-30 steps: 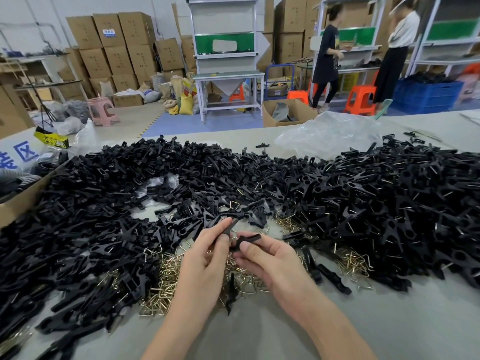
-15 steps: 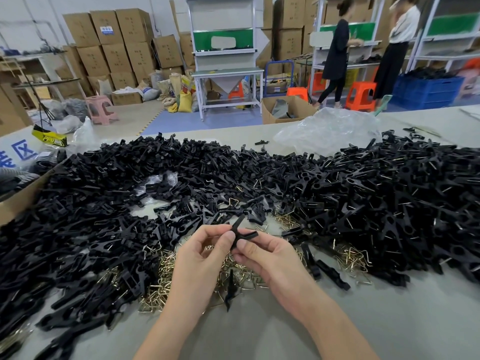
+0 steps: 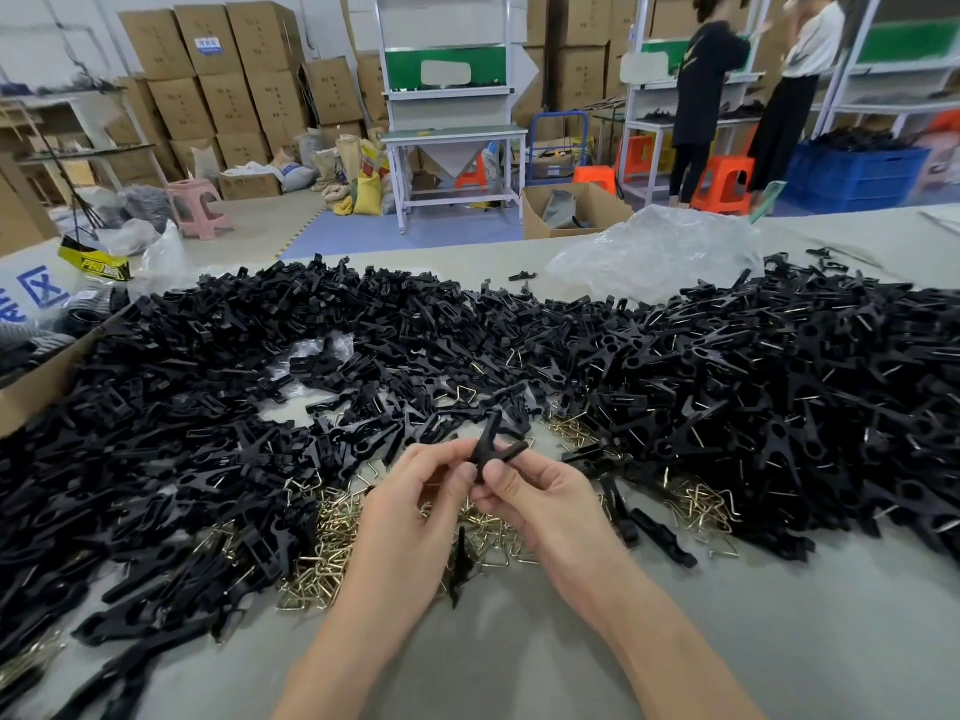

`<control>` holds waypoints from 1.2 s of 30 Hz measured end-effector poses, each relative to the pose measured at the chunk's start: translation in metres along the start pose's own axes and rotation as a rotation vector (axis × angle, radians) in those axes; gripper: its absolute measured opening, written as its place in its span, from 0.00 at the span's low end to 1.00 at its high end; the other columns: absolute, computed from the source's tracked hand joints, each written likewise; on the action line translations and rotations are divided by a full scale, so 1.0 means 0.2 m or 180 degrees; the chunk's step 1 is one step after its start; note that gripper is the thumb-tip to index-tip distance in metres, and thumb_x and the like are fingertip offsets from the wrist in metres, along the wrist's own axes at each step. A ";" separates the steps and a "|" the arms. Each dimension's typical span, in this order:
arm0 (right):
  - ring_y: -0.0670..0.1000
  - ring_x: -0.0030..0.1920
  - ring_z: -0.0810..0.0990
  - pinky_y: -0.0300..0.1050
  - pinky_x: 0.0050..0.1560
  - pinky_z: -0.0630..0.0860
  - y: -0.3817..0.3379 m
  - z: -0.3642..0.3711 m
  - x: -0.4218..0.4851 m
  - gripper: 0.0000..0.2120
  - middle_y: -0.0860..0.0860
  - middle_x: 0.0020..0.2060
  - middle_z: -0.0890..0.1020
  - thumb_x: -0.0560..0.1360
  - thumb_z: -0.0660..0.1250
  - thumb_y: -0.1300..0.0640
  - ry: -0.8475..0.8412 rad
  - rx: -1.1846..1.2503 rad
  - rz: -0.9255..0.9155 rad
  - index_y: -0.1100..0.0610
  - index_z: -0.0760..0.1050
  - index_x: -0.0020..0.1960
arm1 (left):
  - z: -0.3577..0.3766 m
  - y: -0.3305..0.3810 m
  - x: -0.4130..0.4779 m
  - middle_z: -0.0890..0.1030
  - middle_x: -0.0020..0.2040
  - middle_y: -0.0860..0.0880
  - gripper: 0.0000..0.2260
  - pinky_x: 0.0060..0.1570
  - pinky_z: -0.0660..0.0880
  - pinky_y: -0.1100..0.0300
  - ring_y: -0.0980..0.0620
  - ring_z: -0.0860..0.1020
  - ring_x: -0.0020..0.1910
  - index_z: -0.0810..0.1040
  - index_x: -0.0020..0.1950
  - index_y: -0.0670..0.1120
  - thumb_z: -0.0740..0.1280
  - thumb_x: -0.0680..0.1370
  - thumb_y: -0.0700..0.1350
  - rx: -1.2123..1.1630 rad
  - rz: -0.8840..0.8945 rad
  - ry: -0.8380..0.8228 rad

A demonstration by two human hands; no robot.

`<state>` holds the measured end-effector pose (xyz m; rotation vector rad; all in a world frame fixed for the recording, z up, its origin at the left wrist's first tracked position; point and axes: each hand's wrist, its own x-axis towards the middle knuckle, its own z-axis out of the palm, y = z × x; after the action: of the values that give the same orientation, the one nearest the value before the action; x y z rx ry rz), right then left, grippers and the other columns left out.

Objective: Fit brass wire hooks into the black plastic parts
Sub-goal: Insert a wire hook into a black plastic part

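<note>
At the near middle of the desk [image 3: 519, 667], both hands meet above a heap of brass hooks [image 3: 322, 558].

1. Hands. The left hand [image 3: 415, 491] and the right hand [image 3: 540, 501] each pinch the same black part [image 3: 491, 432] between thumb and fingertips.
2. Hidden detail. The fingers cover the lower end of the black part. Whether a hook is seated in it cannot be told, nor whether it is one piece or two crossed pieces.
3. Position and direction. The black part is held clear of the desk, just above the hooks. One limb points up and away from the person, and a second limb points to the right.
4. Surroundings. Loose black parts [image 3: 208, 407] are piled across the left and far side. The pile on the right [image 3: 779, 407] shows thin wire ends among the pieces. A crumpled plastic bag [image 3: 654, 252] lies beyond it.
5. Writing. A white sack [image 3: 31, 283] at the left edge carries the blue character "区", with the rest cut off. A carton [image 3: 208, 28] bears a blue-and-white label, too small to read. The print on a yellow tag [image 3: 96, 262] is blurred.
</note>
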<state>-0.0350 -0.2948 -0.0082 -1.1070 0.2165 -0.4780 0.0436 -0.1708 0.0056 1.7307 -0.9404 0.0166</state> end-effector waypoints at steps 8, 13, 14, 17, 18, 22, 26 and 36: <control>0.52 0.50 0.86 0.43 0.50 0.82 -0.02 0.00 -0.01 0.12 0.53 0.48 0.87 0.73 0.70 0.51 0.0355 -0.0258 -0.0231 0.54 0.84 0.53 | -0.05 -0.02 -0.01 0.82 0.50 0.66 0.16 0.49 0.76 0.62 0.63 0.81 0.46 0.73 0.65 0.61 0.57 0.79 0.60 0.0906 -0.0017 -0.0024; 0.48 0.41 0.84 0.40 0.47 0.82 -0.02 -0.03 0.01 0.04 0.50 0.40 0.86 0.76 0.73 0.61 0.0900 -0.0396 -0.0352 0.54 0.84 0.49 | -0.04 -0.08 -0.03 0.78 0.59 0.55 0.19 0.62 0.67 0.53 0.52 0.76 0.59 0.79 0.65 0.53 0.58 0.81 0.59 0.2515 0.0236 -0.0732; 0.48 0.41 0.83 0.42 0.50 0.82 -0.02 -0.04 0.02 0.05 0.49 0.39 0.85 0.76 0.73 0.61 0.0903 -0.0549 -0.0370 0.52 0.84 0.46 | -0.04 -0.08 -0.03 0.79 0.56 0.55 0.16 0.60 0.68 0.52 0.50 0.77 0.57 0.81 0.62 0.53 0.62 0.80 0.57 0.2556 0.0247 -0.0767; 0.46 0.43 0.82 0.45 0.56 0.81 0.00 -0.03 0.02 0.12 0.46 0.39 0.85 0.76 0.74 0.60 0.0875 -0.0870 -0.0370 0.42 0.85 0.44 | -0.03 -0.08 -0.02 0.80 0.49 0.55 0.08 0.54 0.71 0.52 0.49 0.80 0.52 0.84 0.57 0.53 0.71 0.78 0.51 0.2568 0.0370 -0.0656; 0.45 0.43 0.82 0.44 0.56 0.81 0.01 -0.03 0.03 0.14 0.45 0.39 0.85 0.76 0.74 0.60 0.0863 -0.0907 -0.0384 0.40 0.85 0.45 | -0.03 -0.09 -0.01 0.81 0.48 0.55 0.09 0.53 0.72 0.51 0.49 0.80 0.51 0.84 0.57 0.53 0.72 0.77 0.50 0.2584 0.0395 -0.0656; 0.43 0.45 0.84 0.38 0.51 0.81 0.03 -0.04 0.03 0.09 0.44 0.42 0.87 0.76 0.74 0.60 0.0838 -0.0890 -0.0393 0.45 0.85 0.48 | -0.02 -0.09 0.02 0.78 0.53 0.56 0.14 0.58 0.67 0.52 0.49 0.76 0.58 0.80 0.65 0.57 0.65 0.81 0.55 0.2684 0.0327 -0.0935; 0.42 0.44 0.85 0.34 0.48 0.79 0.04 -0.04 0.03 0.09 0.44 0.42 0.87 0.76 0.74 0.61 0.0837 -0.0942 -0.0366 0.48 0.83 0.51 | -0.02 -0.10 0.05 0.74 0.60 0.61 0.18 0.63 0.60 0.57 0.56 0.69 0.65 0.73 0.68 0.62 0.56 0.81 0.63 0.2860 0.0031 -0.1116; 0.38 0.50 0.83 0.30 0.50 0.77 0.03 -0.03 0.02 0.13 0.34 0.47 0.85 0.76 0.74 0.58 0.0728 -0.1491 -0.0492 0.39 0.80 0.50 | -0.03 -0.08 0.01 0.79 0.46 0.52 0.06 0.48 0.74 0.50 0.48 0.78 0.44 0.84 0.47 0.49 0.68 0.78 0.48 0.2575 0.0510 -0.0097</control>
<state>-0.0329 -0.2989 -0.0148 -1.5333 0.4621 -0.7157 0.0574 -0.1652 -0.0033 2.3804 -1.1851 0.5415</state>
